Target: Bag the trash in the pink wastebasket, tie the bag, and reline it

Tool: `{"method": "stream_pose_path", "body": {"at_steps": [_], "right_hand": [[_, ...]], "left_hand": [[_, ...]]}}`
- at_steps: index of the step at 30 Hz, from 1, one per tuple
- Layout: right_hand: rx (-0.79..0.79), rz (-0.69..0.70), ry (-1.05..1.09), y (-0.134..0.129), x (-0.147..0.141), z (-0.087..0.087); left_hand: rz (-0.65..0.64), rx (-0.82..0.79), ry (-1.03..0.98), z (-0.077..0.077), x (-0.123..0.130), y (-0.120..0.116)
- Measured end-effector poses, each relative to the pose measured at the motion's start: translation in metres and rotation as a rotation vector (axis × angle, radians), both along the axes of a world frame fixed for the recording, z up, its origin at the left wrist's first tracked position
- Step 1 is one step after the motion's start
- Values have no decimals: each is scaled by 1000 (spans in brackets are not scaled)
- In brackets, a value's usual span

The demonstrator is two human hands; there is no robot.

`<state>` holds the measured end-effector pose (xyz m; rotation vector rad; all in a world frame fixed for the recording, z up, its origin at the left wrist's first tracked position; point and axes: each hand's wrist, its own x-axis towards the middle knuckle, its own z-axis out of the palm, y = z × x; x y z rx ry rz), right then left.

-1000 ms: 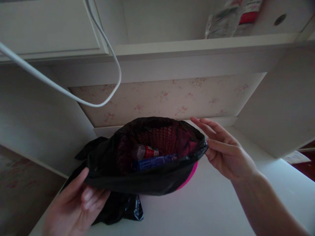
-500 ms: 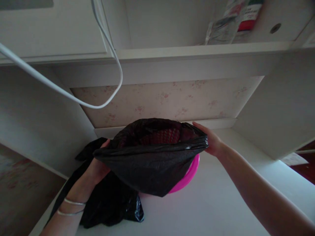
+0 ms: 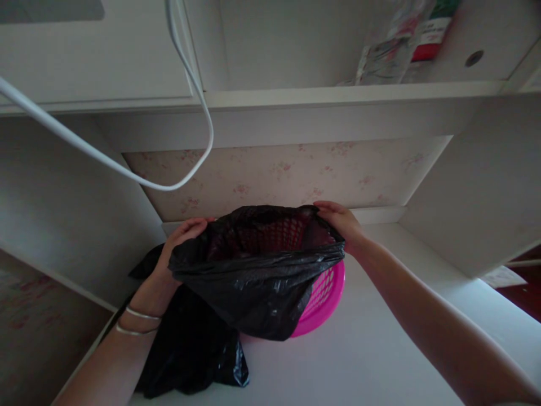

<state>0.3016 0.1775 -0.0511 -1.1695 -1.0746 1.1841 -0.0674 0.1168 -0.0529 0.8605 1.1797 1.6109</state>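
A black plastic bag (image 3: 257,287) hangs with its mouth spread, partly covering a pink perforated basket (image 3: 323,304). Through the bag's mouth, basket mesh shows dark red. My left hand (image 3: 183,242) grips the bag's rim at the left, its fingertips at the far edge. At the right, my right hand (image 3: 340,223) holds the rim, fingers along the back edge. Another black plastic bag (image 3: 190,349) lies crumpled on the white surface, below and beside my left forearm, which wears two thin bangles.
A white cable (image 3: 169,183) loops across the upper left. Above is a white shelf (image 3: 338,96) with clear plastic packages (image 3: 384,59) and a red, white and green item (image 3: 431,39). White side panels flank the surface; floral wallpaper (image 3: 281,177) covers the back.
My left hand has moved up and right, toward the rim's back edge. My right hand has shifted left along the rim. The bag's mouth gapes wider, and more pink basket shows at the right.
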Motion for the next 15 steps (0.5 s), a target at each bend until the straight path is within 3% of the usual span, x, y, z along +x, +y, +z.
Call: {"method": "stream_pose_path", "body": {"at_steps": [5,9,15], "right_hand": [[75,-9,-13,12,-12,15],[165,50,5,17,-21,25],[264,34,57,20,-22,28]], "left_hand": [[-1,20,-20,7,2,14],[76,70,-53,9,-2,22],[163,182,-147,11,-4,19]]}}
